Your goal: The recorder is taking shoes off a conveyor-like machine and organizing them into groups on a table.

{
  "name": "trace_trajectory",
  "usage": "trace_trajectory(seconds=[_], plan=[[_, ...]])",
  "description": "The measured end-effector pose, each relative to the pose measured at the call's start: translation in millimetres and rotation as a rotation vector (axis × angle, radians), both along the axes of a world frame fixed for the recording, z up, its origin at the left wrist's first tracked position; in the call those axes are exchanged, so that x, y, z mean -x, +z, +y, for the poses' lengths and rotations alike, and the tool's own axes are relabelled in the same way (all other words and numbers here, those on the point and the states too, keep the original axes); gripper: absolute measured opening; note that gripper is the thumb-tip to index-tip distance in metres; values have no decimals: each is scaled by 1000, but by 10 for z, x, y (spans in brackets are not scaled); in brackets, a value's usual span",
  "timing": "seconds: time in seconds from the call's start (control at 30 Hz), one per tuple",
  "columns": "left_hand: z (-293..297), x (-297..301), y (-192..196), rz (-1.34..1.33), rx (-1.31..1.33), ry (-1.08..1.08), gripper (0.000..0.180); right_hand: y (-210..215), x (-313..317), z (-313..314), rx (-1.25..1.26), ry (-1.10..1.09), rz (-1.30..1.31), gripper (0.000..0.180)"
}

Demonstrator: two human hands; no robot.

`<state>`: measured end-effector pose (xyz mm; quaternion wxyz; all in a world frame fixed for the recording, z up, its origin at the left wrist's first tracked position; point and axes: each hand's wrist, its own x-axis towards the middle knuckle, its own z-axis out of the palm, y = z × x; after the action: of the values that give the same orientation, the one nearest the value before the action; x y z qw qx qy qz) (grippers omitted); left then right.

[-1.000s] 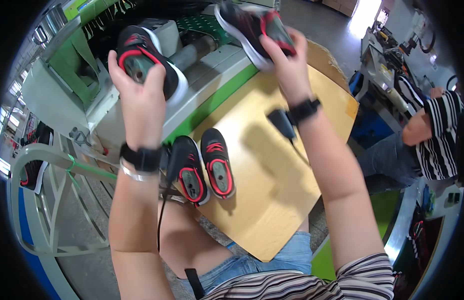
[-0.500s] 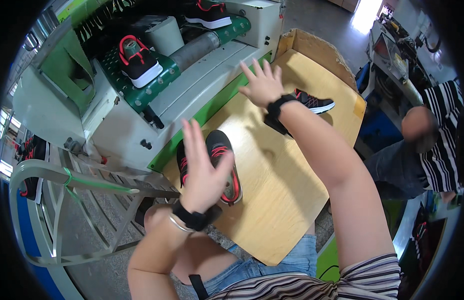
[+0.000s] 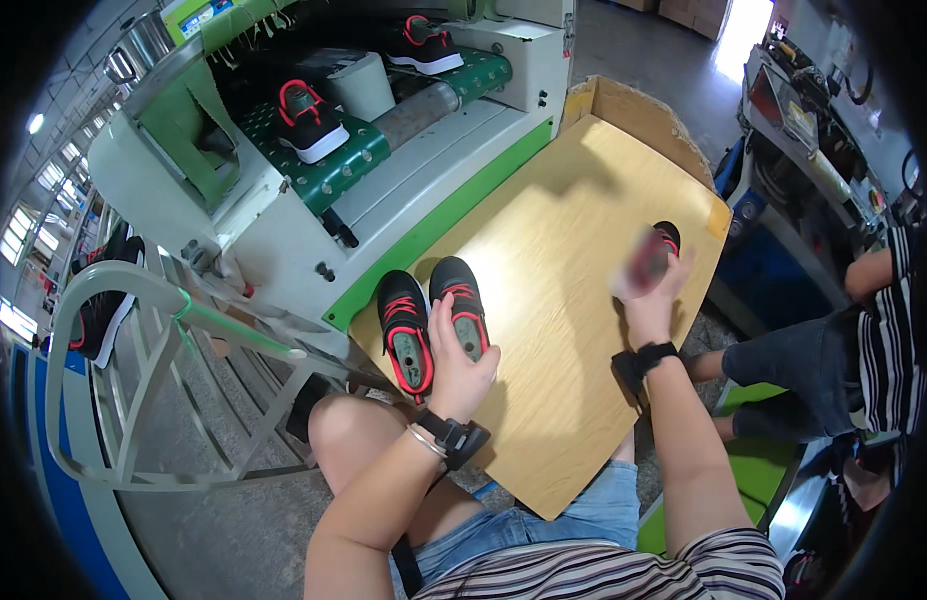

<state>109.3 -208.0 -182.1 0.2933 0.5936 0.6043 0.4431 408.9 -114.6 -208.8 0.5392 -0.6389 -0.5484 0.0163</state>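
A pair of black sneakers with red laces and red collar trim stands side by side on the wooden board, toes pointing away. My left hand (image 3: 463,370) is around the heel of the right-hand sneaker (image 3: 466,325), fingers along its inner side and thumb on the other. The left-hand sneaker (image 3: 404,325) stands just beside those fingers. Over the board's right side, my right hand (image 3: 655,305) is closed on another black and red sneaker (image 3: 645,262), which is smeared by motion. Part of that sneaker is hidden by the fingers.
Two sneakers, a nearer one (image 3: 308,125) and a farther one (image 3: 423,48), sit on the machine's green conveyor belt (image 3: 348,170). A cardboard edge (image 3: 648,120) borders the board's (image 3: 553,300) far end. A metal rack (image 3: 173,390) stands left; a person in stripes (image 3: 888,340) sits right.
My right hand has come back from the far side toward the right edge and taken hold of the single sneaker. My left hand has lowered onto the pair's right-hand sneaker. The view has shifted slightly.
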Motion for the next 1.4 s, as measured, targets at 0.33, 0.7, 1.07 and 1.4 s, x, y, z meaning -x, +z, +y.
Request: trace_trajectory(seconds=[0.33, 0.7, 1.07, 1.4], plan=[[-307, -263, -52, 93, -60, 75, 99, -78, 20, -911, 308, 479, 508, 90], [49, 151, 969, -1008, 8, 82, 85, -52, 234, -1078, 317, 462, 497, 94], [1436, 535, 1704, 120, -526, 536, 87, -34, 267, -1083, 318, 402, 445, 90], [1934, 818, 1713, 407, -588, 417, 85, 777, 244, -83, 78, 440, 696, 60]])
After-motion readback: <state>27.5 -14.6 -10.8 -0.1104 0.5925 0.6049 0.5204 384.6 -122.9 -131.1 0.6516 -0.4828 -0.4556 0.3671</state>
